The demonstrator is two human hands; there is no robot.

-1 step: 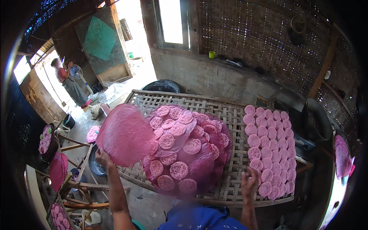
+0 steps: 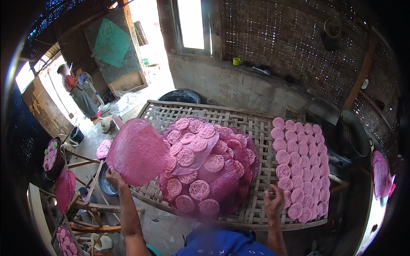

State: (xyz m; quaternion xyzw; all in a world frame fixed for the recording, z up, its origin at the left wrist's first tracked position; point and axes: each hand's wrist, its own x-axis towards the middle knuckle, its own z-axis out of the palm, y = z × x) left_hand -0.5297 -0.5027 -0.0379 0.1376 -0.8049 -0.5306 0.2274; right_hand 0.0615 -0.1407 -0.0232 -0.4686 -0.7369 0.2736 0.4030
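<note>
We've got our left hand (image 2: 116, 179) gripping the lower-left rim of a broad pink sheet (image 2: 139, 153), held up along the left side of the disc-dotted pile (image 2: 222, 187) on the woven worktop (image 2: 265, 143); our right hand (image 2: 274, 205), half-curled and free, hangs just left of the pink disc rows (image 2: 305, 161).

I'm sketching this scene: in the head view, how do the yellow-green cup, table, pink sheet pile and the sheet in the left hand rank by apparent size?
1. Table, partly covered
2. Pile
3. Sheet
4. Cup, also farther away
</note>
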